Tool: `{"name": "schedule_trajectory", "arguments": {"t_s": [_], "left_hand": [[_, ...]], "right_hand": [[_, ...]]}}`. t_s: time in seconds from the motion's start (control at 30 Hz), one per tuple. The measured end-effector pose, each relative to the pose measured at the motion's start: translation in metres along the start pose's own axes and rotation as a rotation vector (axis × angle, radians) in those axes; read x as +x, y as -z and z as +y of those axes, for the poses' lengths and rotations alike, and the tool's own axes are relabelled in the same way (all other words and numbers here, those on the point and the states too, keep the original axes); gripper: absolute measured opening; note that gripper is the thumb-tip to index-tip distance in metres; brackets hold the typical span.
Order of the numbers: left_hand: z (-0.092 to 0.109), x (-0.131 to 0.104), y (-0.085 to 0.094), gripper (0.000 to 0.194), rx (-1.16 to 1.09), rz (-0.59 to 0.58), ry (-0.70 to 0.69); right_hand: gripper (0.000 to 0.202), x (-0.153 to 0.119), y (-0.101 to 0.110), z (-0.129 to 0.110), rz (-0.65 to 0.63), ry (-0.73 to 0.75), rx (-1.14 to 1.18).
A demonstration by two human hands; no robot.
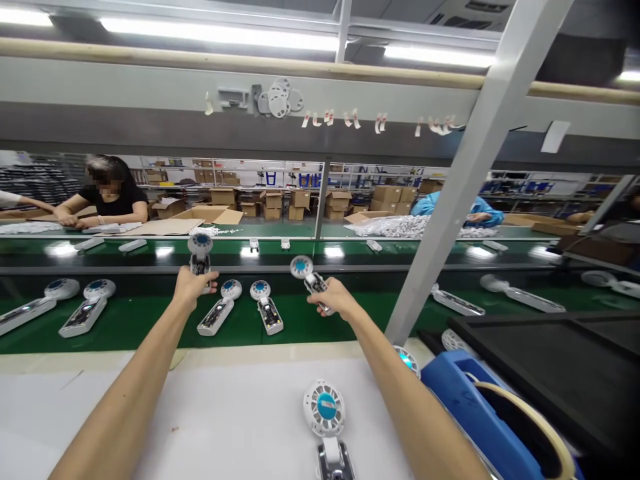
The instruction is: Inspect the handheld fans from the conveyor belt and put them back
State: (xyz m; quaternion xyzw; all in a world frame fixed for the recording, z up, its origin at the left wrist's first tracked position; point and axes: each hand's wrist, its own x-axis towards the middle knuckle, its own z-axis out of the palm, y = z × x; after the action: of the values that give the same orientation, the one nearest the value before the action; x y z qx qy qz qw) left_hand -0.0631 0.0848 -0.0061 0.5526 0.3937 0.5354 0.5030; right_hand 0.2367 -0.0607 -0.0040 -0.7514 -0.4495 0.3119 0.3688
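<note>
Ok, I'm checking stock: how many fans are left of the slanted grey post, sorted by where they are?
Held fans, one in the left hand, one in the right hand: 2
Fans lying on the near green belt: 4
Fan standing on the white table: 1
Total: 7

Bright overhead tube lights — belt glare, warped edges

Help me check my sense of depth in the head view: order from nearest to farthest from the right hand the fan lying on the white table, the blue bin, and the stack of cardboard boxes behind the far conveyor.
1. Fan on the white table: below and just left of the right hand.
2. Blue bin: lower right, beside the right forearm.
3. Cardboard boxes: far back, beyond both green belts.
The fan and bin are nearly too close to call.
</note>
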Motion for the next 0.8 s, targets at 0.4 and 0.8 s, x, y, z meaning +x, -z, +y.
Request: {"name": "schedule_trajectory", "arguments": {"t_s": [0.4,0.8], "left_hand": [[0.123,-0.097,-0.06,0.032,-0.229,-0.225,-0.04],[0.133,-0.139,-0.077,0.06,-0.306,-0.568,-0.179]], "right_hand": [[0.04,-0.079,0.033,-0.069,-0.092,0.389,0.72],[0.081,-0.115,0.034,-0.083,-0.117,0.666,0.685]]}}
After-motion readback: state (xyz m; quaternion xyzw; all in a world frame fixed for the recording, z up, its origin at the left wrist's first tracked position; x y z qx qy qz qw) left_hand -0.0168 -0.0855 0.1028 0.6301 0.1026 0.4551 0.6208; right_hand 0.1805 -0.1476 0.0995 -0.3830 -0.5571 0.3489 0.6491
